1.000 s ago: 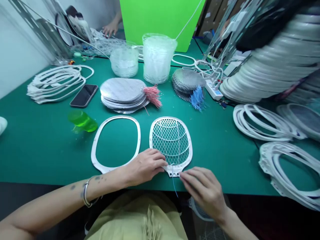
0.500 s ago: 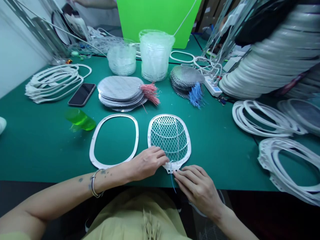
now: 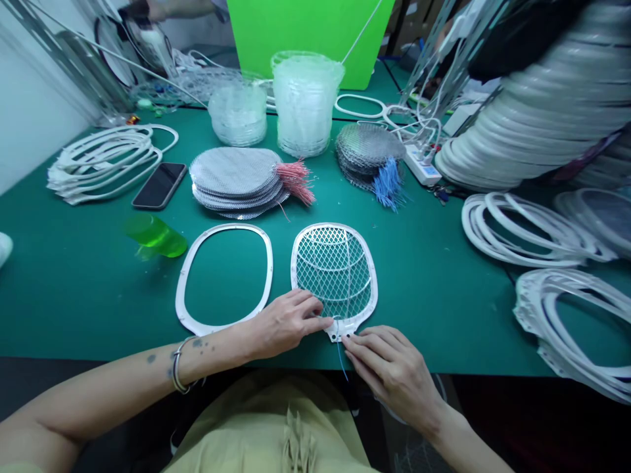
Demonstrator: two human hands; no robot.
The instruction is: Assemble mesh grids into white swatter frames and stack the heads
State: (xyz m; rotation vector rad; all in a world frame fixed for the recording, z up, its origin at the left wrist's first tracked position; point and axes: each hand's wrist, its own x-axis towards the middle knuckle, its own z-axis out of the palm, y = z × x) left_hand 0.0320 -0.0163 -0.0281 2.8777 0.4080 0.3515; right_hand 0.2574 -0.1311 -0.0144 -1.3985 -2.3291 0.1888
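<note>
A white swatter-head frame filled with metal mesh and a white grid lies flat in front of me. From its narrow base hangs a thin blue wire. My left hand reaches over its lower left, index finger stretched out onto the base and the other fingers bent apart from it; the thumb is mostly hidden. At the base's right corner, my right hand has its fingertips closed on the frame's edge, beside the wire. Left of it lies a bare white frame, its lower edge partly behind my left forearm.
Behind are mesh sheets with red wires, mesh sheets with blue wires and clear plastic stacks. A phone and a green bottle lie left. White frames and a power strip are at right.
My left index finger has straightened and now points onto the frame's base, where the fingers were bent together before. My right hand stays at the base's right corner.
</note>
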